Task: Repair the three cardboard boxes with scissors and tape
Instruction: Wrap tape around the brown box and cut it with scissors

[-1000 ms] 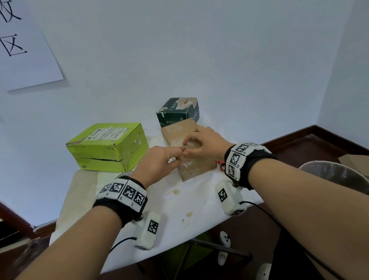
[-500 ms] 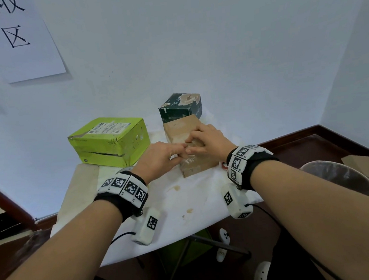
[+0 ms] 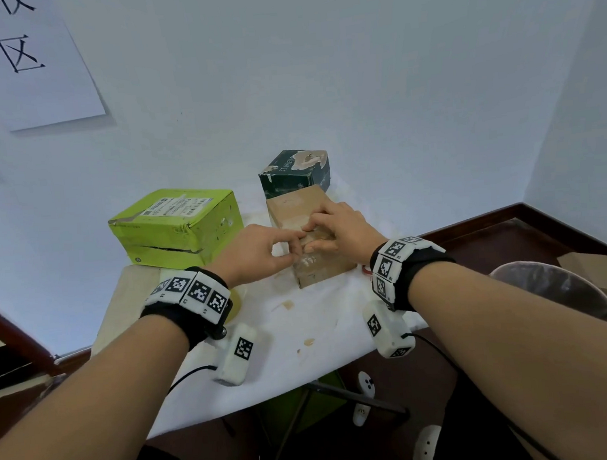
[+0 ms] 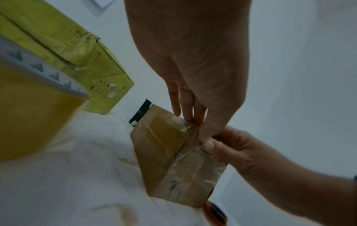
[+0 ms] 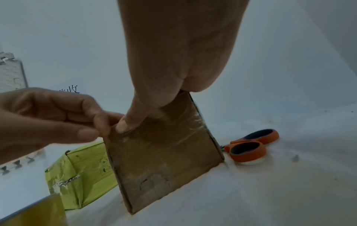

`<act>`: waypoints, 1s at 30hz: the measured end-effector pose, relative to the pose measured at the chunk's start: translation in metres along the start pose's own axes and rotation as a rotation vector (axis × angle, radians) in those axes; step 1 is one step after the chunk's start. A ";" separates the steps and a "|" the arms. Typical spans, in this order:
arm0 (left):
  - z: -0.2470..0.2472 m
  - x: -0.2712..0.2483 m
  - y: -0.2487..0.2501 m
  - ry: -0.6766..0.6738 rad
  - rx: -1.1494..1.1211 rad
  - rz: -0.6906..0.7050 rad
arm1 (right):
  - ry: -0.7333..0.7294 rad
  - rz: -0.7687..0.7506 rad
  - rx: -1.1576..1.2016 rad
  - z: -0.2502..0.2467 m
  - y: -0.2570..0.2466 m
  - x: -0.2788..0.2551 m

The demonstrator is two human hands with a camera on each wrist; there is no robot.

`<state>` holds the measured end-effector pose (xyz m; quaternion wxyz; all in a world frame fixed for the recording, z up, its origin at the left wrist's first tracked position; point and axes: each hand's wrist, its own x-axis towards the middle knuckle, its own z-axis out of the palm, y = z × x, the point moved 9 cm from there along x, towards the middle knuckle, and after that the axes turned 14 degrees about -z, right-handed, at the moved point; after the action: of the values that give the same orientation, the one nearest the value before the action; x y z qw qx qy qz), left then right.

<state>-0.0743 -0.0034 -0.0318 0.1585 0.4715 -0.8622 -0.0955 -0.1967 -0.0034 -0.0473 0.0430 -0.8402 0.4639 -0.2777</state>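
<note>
Smoothing clear tape (image 4: 190, 159) over the brown box (image 3: 308, 236) mid-desk, I am pressing with my right hand (image 3: 334, 227), my left hand (image 3: 256, 253) pinching the tape's end; next, I judge, rubbing that end flat.

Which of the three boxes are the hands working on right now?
The plain brown box in the middle; both hands' fingers press on its top. The green box and dark box sit untouched.

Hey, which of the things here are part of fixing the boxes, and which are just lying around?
Part of the job:
brown box, under the left hand and right hand
green box
dark box
tape roll
orange scissors

Just lying about:
bin
paper sign on the wall
cardboard on the floor
</note>
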 end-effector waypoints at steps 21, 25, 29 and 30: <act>0.000 0.004 0.018 0.132 0.075 0.078 | -0.171 0.004 0.122 0.001 0.003 -0.005; -0.002 0.006 0.018 0.114 0.062 0.079 | -0.202 0.002 0.113 0.001 0.004 -0.005; -0.001 0.005 0.015 0.086 0.045 0.079 | -0.145 0.059 0.171 0.002 0.005 -0.005; -0.001 0.004 0.015 0.094 0.045 0.080 | -0.148 0.058 0.170 0.003 0.005 -0.005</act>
<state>-0.0881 0.0015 -0.0251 0.1918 0.4442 -0.8738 -0.0478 -0.2013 -0.0024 -0.0535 0.1560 -0.8379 0.4584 -0.2519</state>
